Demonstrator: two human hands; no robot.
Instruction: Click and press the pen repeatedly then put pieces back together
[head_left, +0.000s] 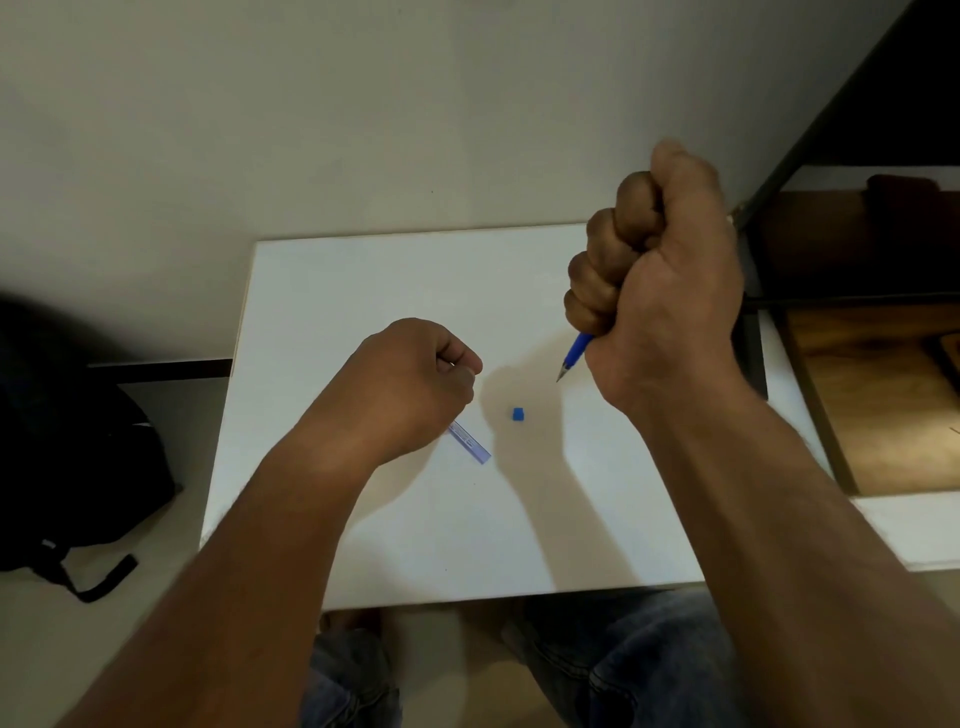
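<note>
Right hand (660, 275) fists pencil (574, 353).

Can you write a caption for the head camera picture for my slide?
Right hand grips a blue pen in its fist, left hand holds a clear tube, small blue cap between them on the white table.

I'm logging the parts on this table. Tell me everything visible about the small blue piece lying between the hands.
The small blue piece is a tiny, blocky cap-like bit, plain blue, seemingly plastic. It lies loose on the white table, between the two hands, with nothing touching it. Finer detail is too small to tell.
</note>
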